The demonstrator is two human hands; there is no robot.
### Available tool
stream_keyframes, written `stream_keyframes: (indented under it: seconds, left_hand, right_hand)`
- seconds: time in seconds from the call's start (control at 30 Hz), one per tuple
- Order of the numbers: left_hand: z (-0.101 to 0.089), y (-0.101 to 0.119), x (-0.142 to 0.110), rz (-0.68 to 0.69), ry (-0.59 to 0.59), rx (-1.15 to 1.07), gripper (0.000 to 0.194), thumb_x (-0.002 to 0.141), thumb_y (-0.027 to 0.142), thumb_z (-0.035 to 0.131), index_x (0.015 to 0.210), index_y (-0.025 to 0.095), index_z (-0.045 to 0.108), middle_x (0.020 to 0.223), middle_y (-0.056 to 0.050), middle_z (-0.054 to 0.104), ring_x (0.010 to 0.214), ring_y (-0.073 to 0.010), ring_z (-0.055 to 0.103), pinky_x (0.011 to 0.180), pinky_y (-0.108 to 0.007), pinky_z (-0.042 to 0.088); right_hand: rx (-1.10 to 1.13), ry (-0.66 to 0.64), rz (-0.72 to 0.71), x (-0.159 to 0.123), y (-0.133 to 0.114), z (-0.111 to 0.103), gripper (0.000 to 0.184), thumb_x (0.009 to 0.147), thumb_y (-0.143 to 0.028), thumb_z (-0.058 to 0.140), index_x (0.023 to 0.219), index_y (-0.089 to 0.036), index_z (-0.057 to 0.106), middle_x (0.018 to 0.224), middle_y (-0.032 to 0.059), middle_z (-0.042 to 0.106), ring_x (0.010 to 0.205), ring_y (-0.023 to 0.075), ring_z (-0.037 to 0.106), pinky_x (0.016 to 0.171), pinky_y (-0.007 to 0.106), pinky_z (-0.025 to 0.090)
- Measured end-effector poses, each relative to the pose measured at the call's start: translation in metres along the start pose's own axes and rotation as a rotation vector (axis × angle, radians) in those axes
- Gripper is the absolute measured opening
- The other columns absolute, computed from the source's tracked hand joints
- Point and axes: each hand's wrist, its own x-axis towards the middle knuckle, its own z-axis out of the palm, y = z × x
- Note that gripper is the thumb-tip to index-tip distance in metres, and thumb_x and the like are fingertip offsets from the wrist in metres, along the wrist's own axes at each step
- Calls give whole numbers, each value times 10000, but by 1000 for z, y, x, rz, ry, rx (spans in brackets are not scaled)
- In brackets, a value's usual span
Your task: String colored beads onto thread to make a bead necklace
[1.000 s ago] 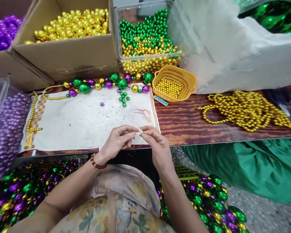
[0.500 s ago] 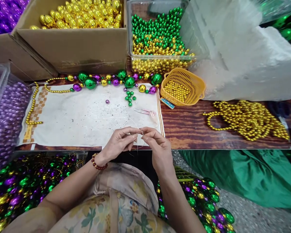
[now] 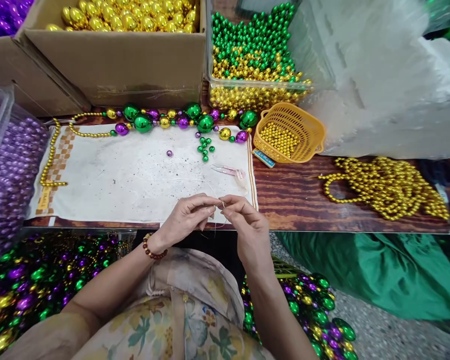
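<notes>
A thin pale thread (image 3: 214, 231) runs between my fingertips and hangs in a loose loop below them. My left hand (image 3: 187, 214), a beaded bracelet (image 3: 154, 247) on its wrist, pinches the thread at the front edge of the white towel (image 3: 135, 185). Close against it, my right hand (image 3: 249, 227) pinches the same thread between thumb and forefinger. Just beyond the hands lies a pair of scissors or snips (image 3: 228, 171) with a pale tag. Several small green beads (image 3: 205, 149) and a lone purple bead (image 3: 169, 153) rest on the towel.
A strung garland (image 3: 142, 122) stretches along the towel's back edge. Behind stand a cardboard box (image 3: 116, 65) and a clear bin (image 3: 262, 86) of beads. To the right are a yellow basket (image 3: 303, 132) and gold bead strands (image 3: 390, 190). A purple-bead bin (image 3: 15, 165) stands left.
The view has shifted slightly. Both hands stay together with the thread pinched between them, and the loop beneath the fingers has changed shape a little.
</notes>
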Motion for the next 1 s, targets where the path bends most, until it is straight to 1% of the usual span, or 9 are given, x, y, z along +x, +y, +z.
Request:
stream_keyframes:
  seconds: [0.23, 0.47, 0.7, 0.83, 0.93, 1.0]
  left_hand:
    - [-3, -2, 0, 23, -10, 47, 278, 919, 401, 648, 1064, 194, 763, 792, 1, 556, 491, -25, 475, 453, -167, 398]
    - [-6, 0, 1, 58, -61, 51, 222, 937, 314, 633, 1067, 182, 755, 798, 14, 547, 505, -16, 494, 474, -160, 408]
    - [-7, 0, 0, 77, -96, 98, 229, 958, 303, 603, 1077, 173, 749, 807, 13, 545, 517, -15, 492, 497, -162, 420]
    - [-9, 1, 1, 122, -108, 197, 232, 974, 280, 578, 1086, 178, 753, 801, 9, 546, 535, -22, 497, 524, -171, 420]
    - [-12, 3, 2, 168, -125, 309, 237, 979, 256, 565, 1094, 177, 756, 782, 2, 554, 578, -42, 510, 545, -174, 414]
    - [-13, 5, 3, 191, -138, 369, 240, 981, 241, 557, 1096, 178, 758, 772, -4, 561, 612, -57, 518, 559, -178, 412]
  right_hand:
    - [22, -9, 8, 1, 4, 1, 151, 860, -264, 693, 718, -213, 685, 999, 30, 662, 1001, 206, 597, 935, 325, 431]
    - [32, 4, 31, 1, 5, 0, 140, 829, -277, 715, 706, -211, 699, 984, 23, 670, 974, 199, 604, 912, 322, 431]
    - [64, 11, 29, 1, 6, -1, 148, 821, -298, 724, 696, -219, 720, 939, 22, 680, 948, 184, 610, 886, 304, 445]
    - [93, -9, 48, 2, 8, -2, 150, 834, -312, 745, 714, -224, 726, 900, 12, 682, 880, 157, 611, 835, 276, 463]
    - [125, -35, 78, 4, 10, -4, 117, 828, -314, 763, 747, -232, 743, 896, 1, 688, 801, 133, 604, 787, 263, 474]
    - [147, -50, 94, 4, 10, -5, 99, 819, -311, 775, 760, -236, 752, 906, 1, 694, 786, 130, 607, 778, 265, 481]
